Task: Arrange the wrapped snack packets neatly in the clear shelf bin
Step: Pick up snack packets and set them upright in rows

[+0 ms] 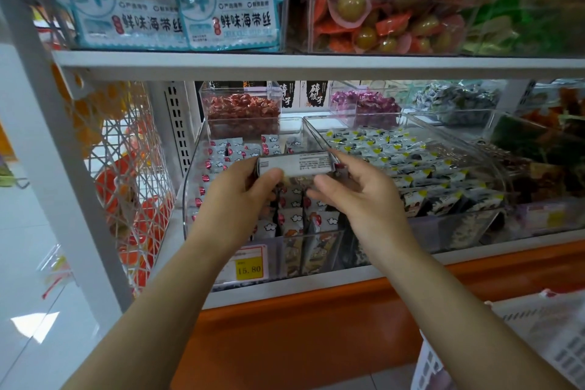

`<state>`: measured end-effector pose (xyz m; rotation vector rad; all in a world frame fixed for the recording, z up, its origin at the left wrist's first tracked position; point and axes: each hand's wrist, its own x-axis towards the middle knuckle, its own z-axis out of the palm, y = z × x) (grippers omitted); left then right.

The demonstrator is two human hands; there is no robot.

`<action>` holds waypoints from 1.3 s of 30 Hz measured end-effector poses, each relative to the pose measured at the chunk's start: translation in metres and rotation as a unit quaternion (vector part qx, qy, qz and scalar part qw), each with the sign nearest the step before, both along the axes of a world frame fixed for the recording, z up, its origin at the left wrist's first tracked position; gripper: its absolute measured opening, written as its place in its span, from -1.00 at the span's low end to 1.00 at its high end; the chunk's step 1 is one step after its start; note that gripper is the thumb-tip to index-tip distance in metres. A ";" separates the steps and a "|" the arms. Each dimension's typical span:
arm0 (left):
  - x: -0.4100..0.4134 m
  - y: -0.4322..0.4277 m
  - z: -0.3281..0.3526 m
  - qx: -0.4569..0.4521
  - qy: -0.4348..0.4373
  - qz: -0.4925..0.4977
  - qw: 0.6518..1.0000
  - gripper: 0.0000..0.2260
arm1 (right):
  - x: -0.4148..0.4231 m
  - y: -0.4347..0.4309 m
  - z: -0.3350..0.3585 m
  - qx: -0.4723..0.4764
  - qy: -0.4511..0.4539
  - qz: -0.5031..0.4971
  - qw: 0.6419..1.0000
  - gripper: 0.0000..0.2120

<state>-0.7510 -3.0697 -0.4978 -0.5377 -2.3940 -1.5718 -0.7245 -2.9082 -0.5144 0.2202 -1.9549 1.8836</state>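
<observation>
Clear plastic, round-cornered shelf bin (189, 199): it sits on the lower white metal shelf (316, 65), directly under both grips. It holds white wrapped snack packets with red and cloud print (221, 153), standing on edge in rows that run from the front wall to the back.

Left grip (240, 190): fingers are curled round the left end of one white-and-grey wrapped packet with a printed text panel (296, 165). The thumb is pressed on the face of the packet that is turned to the camera.

Right grip (357, 193): the packet's right end is pinched. The index finger lies along the upper right corner and the thumb sits at the lower edge. The remaining fingers are loosely curled below the packet.

Held packet: it lies horizontal between the two grips, text panel up, above the middle of the bin and clear of the rows beneath. It cannot be told whether further packets are stacked behind it.

Surroundings:
- Just right of the right grip: a second clear bin (493, 165), filled with black, white and yellow packets (395, 161).
- Beyond the left grip: a small clear box of red-wrapped sweets (242, 111), standing at the back of the bin.
- Below the left grip: a yellow price tag reading 15.80 (248, 264), fixed to the bin's front.
- Left of the left grip: a white wire mesh panel (126, 168).
- Above both grips, on the upper shelf: teal seaweed packs (221, 0).
- Below both forearms: an orange base panel (316, 326).
</observation>
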 end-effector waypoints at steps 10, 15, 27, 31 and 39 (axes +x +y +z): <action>-0.039 -0.003 -0.005 -0.394 0.057 0.086 0.913 -0.44 | -0.082 -0.002 0.032 0.114 0.018 -0.144 0.983 -0.85; -0.050 -0.004 -0.021 -0.493 -0.008 0.042 0.869 -0.39 | -0.151 -0.026 0.046 0.264 0.070 -0.175 0.946 -0.78; -0.052 -0.008 -0.021 -0.503 -0.028 0.031 0.863 -0.44 | -0.211 -0.053 0.034 0.554 0.046 -0.141 0.819 -0.75; -0.051 -0.010 -0.023 -0.502 -0.026 0.031 0.864 -0.45 | -0.218 -0.061 0.025 0.588 -0.009 -0.085 0.804 -0.82; -0.048 -0.012 -0.023 -0.476 -0.015 0.031 0.879 -0.46 | -0.195 -0.048 0.038 0.554 -0.028 -0.094 0.827 -0.74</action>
